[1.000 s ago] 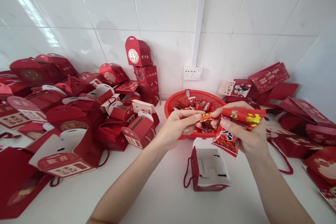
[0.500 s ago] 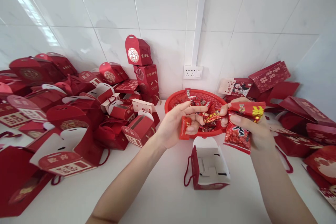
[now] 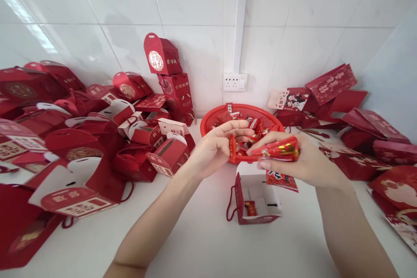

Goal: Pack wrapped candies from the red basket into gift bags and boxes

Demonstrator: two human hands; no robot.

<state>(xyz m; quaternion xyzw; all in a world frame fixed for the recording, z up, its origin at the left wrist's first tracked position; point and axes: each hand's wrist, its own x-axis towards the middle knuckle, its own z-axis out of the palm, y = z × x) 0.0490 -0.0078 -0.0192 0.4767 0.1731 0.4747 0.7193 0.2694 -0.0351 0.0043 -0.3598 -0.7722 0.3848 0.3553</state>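
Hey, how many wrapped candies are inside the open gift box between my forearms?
1: a small red wrapped candy on the floor of the open gift box, near its left wall. Others may be hidden behind the near wall.

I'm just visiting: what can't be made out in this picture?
All in the head view:
Contents of the red basket: partly hidden behind the left grip and right grip.
Print on the red wrapper at the left grip: turned nearly edge-on.
Full printing on the snack packets: partly covered by the right grip.
Print on the small packet in the open box: too small.
Front left box: cut off by the left edge.
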